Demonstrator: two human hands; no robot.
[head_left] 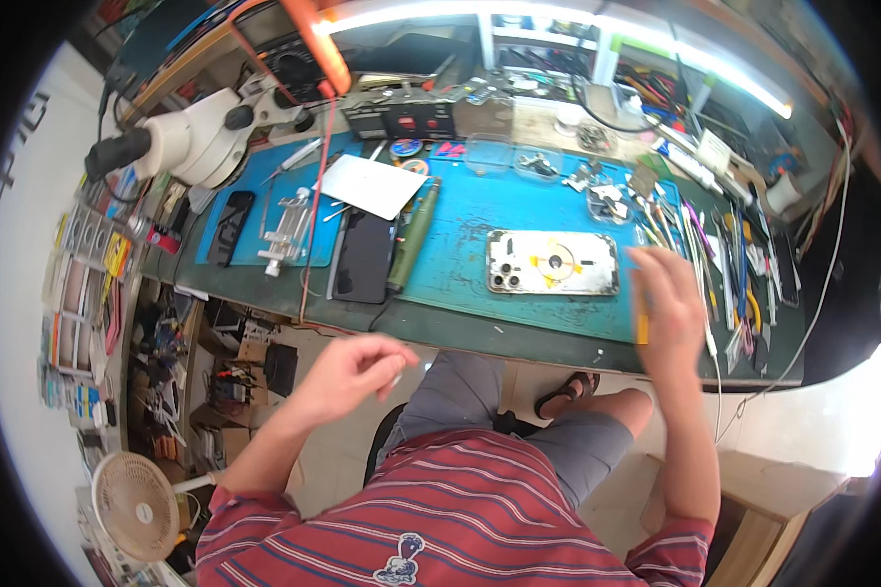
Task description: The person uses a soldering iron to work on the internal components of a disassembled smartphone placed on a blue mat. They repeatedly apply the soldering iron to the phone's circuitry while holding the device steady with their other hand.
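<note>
My left hand (354, 377) hovers in front of the bench edge, over my lap, fingers curled and thumb pressed toward them. Whatever it may pinch is too small to make out. At the right of the blue mat, my right hand (671, 308) has bent fingers, with a slim yellow tool (642, 321) along their inner side; it seems held, and its kind is unclear. Left of that hand lies a phone (597, 264) with its back glass off, showing a pale metal back, a round coil and a camera cluster at its left end. Neither hand touches it.
A black phone or screen (365, 259) lies beside a green tube-shaped tool (414, 235) and a white card (372, 186). Further left are a metal clamp (289, 230), another dark phone (231, 227) and a microscope (191, 137). Tweezers and pliers (751, 305) crowd the right; trays of small parts (538, 164) stand behind.
</note>
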